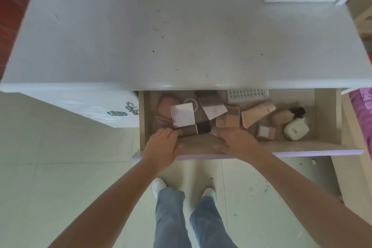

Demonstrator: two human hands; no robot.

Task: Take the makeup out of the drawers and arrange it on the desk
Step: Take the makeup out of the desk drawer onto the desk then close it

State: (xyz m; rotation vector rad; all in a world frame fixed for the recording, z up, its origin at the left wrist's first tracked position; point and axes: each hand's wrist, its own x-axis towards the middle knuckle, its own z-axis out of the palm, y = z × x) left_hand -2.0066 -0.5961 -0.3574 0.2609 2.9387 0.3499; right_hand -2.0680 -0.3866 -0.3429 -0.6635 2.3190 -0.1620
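Both hands reach into the open drawer (pixel 326 106) below the worktop (pixel 181 46). The left hand (pixel 163 145) has fingers curled onto a brown bottle (pixel 189 130); the right hand (pixel 237 143) lies flat, fingers spread, beside a beige compact (pixel 226 122); more makeup lies beyond the fingers.

White desk (pixel 181 36); beige drawer (pixel 326 115) with lilac front edge; pink sponge (pixel 164 106), silver box (pixel 183 115), brown bottle (pixel 189 130) with black cap, cream tube (pixel 256 112), white jar (pixel 296 131), blue jeans (pixel 171 217).

We have bare forearms with no sleeves showing, and bare hands: left hand (pixel 161 145), right hand (pixel 237 143). We wear faded blue jeans (pixel 171 221) and white shoes (pixel 159 186).
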